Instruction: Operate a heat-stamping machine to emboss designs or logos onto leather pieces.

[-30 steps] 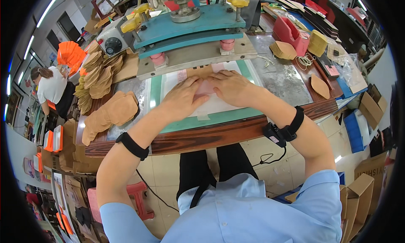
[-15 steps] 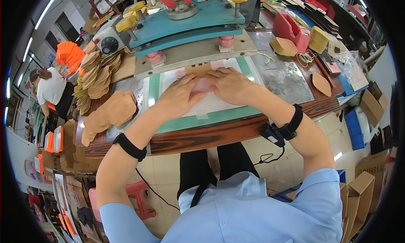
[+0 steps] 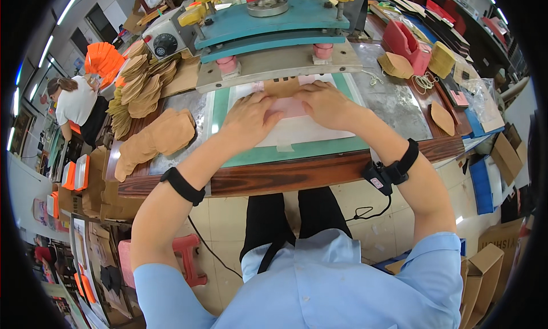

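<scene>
My left hand [image 3: 250,115] and my right hand [image 3: 324,103] lie flat, side by side, on a pale pink piece [image 3: 290,107] that rests on a white sheet [image 3: 308,136] over a green mat [image 3: 297,152]. A tan cut piece [image 3: 281,87] pokes out beyond my fingertips, at the edge of the grey plate of a teal press machine [image 3: 268,20]. Both hands press down with fingers together and spread forward. Each wrist wears a black band.
Stacks of tan cut pieces [image 3: 157,137] lie on the left of the wooden bench [image 3: 274,177], with more fanned piles [image 3: 137,83] behind. Red trays and tan pieces [image 3: 408,49] sit at the right. Another person [image 3: 74,103] works far left. Cardboard boxes [image 3: 485,266] stand on the floor.
My hands stay on the pink piece and have slid it slightly toward the press plate. Nothing else has moved.
</scene>
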### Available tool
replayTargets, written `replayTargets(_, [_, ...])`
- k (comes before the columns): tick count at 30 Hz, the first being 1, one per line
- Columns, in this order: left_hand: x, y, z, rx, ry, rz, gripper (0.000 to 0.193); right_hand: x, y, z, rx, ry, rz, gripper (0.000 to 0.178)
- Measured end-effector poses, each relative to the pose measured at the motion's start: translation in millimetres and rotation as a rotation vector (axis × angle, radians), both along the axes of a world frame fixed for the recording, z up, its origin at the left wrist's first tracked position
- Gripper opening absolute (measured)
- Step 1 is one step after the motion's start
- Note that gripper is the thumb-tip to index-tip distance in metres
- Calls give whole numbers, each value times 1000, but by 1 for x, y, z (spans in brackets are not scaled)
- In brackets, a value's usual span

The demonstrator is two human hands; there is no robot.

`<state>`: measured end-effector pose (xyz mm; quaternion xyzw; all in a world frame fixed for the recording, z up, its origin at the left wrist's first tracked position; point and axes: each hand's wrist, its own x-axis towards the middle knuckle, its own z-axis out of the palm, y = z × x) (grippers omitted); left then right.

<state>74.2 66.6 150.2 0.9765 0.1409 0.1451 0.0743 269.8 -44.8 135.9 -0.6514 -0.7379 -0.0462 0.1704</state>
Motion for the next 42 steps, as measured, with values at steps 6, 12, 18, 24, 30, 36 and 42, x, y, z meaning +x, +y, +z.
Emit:
replayTargets(6, [3,5,-12,92,-90,5,41,0,4,-7,117,-72,-11,30])
replayTargets(12, [4,-1,-8,164,-44,7,40,-7,0,-6,85,-127,-27,30])
replayTargets(18, [0,-4,0,13,-8,53,40,-7,0,-9,149,-151,-35,27])
replayTargets(24, [-45,-54,19,199,-221,-62,33,-26,-56,28,312,-219,43,27])
replayTargets(30, [-136,-185,-21,-909,340,-334,28,-74,-200,1,-426,768,435,25])
replayTargets(36, [-124,-125,-166,-1651,105,185,29,-46,-163,-128,-651,1132,131,30])
replayTargets(42, [-81,-75,-152,-2171,-1310,13,34,-33,-102,-165,531,2520,48,37])
